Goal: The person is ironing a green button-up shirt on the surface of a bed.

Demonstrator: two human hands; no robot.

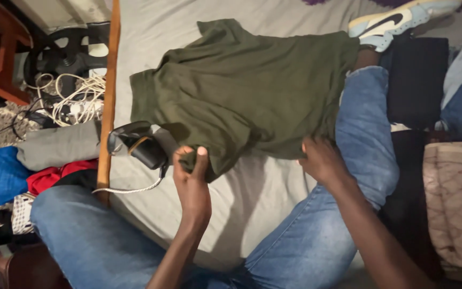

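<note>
— Over by the wooden bed rail (109, 80) there's that tangle of white cable (76, 99) on the floor, and a heap of clothes (33, 171), blue, grey and red.

— And the black clothes iron (137, 143)?

— On the bed (274, 192), just beside the olive green T-shirt (241, 88), its cord trailing toward the rail. The left hand (192, 179) has its fingers (201, 158) pinched on a fold of the shirt's near edge, lifting it a little.

— The right one?

— The right hand (322, 159) is at the same hem further along, against the raised knee in blue jeans (364, 128). Its fingers are curled under the cloth; I'd say they grip it, though the tips are hidden.

— What could go wrong?

— I'd worry about the iron. It sits so near that a tug on the shirt might drag fabric across it or knock it over. And the shirt lies spread but rumpled, so uneven pulling could set creases. A pale sneaker (402, 18) rests at the far corner.
</note>
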